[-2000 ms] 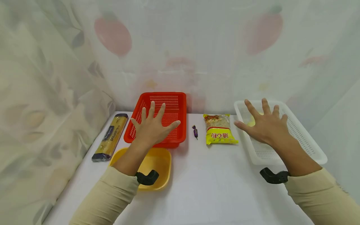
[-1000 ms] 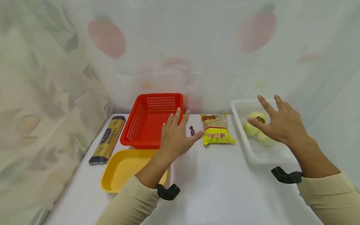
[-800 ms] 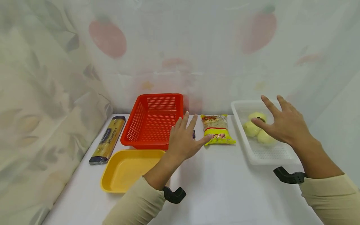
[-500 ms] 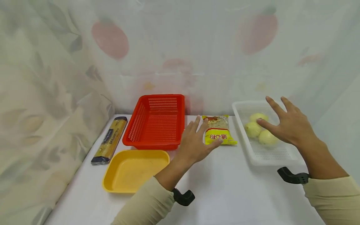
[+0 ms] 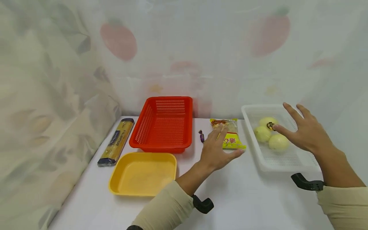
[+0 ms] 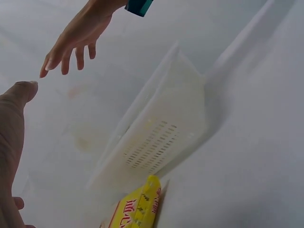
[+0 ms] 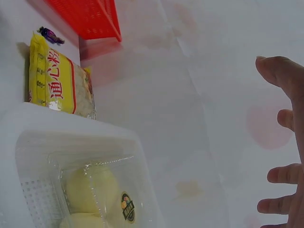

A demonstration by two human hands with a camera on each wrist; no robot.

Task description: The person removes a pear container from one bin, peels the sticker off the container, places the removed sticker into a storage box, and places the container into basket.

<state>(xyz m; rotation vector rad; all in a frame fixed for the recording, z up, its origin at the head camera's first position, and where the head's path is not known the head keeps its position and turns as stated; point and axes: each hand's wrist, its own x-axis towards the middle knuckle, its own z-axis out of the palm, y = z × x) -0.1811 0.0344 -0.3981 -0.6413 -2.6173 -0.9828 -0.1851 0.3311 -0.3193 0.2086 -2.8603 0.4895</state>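
Note:
In the head view my left hand (image 5: 217, 151) hovers with fingers spread over the yellow bag of macaroni (image 5: 233, 140), covering its left part; nothing is held. My right hand (image 5: 307, 134) is also spread, above the right side of the white basket (image 5: 257, 158). Several round pale yellow-green fruits (image 5: 278, 142) lie in that basket, in a clear plastic box with a dark label, best seen in the right wrist view. The left wrist view shows the bag's end (image 6: 140, 206) below the basket. A purple-wrapped candy (image 5: 202, 136) lies left of the bag.
A red basket (image 5: 188, 127) stands at the back, with a yellow tub (image 5: 173, 172) in front of it. A spaghetti pack (image 5: 116, 142) lies at the far left beside a patterned curtain (image 5: 57, 127). A white cloth wall (image 5: 215, 64) closes off the back.
My left hand has moved right from over the red basket, past the candy, to the macaroni bag. My right hand has shifted right, uncovering the fruits. Both stay spread; the objects lie as before.

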